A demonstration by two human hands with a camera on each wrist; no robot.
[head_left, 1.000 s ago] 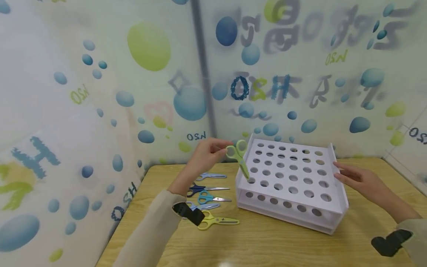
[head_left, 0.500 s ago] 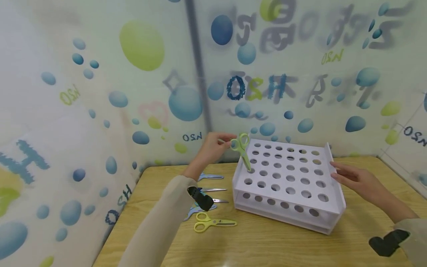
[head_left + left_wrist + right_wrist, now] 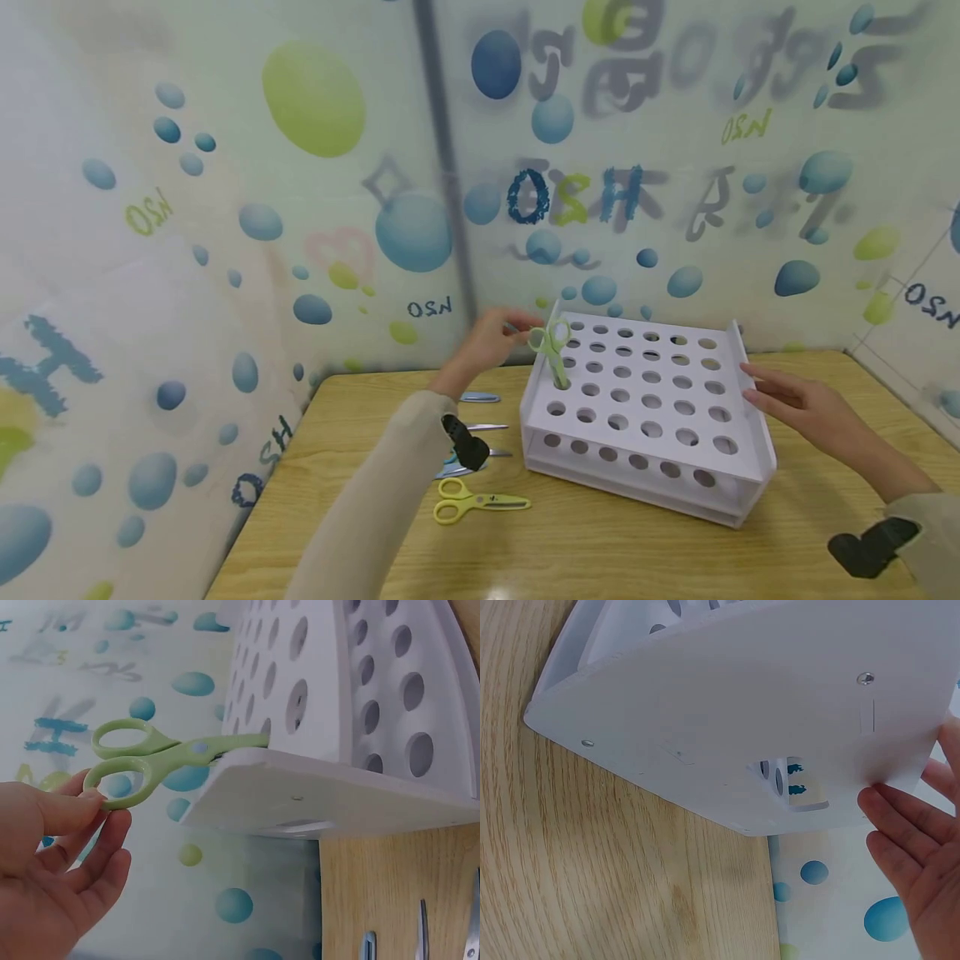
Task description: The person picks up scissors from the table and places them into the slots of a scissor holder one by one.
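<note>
Toward the back edge of the table (image 3: 600, 546), the left hand (image 3: 64, 862) pinches green scissors (image 3: 169, 756) by one loop, blades apparently inside a white rack (image 3: 634, 412); the right hand (image 3: 806, 408) touches its right side, fingers straight.

A wooden table (image 3: 637, 550) bears several scissors (image 3: 480, 501) and a rack (image 3: 637, 387).

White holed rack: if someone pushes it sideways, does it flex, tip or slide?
Probably little flex: the white rack is built of flat panels, with screws in its side wall. Likely slides before tipping, being broad and low on the table. Perhaps light for its size, given thin panels and many holes.
</note>
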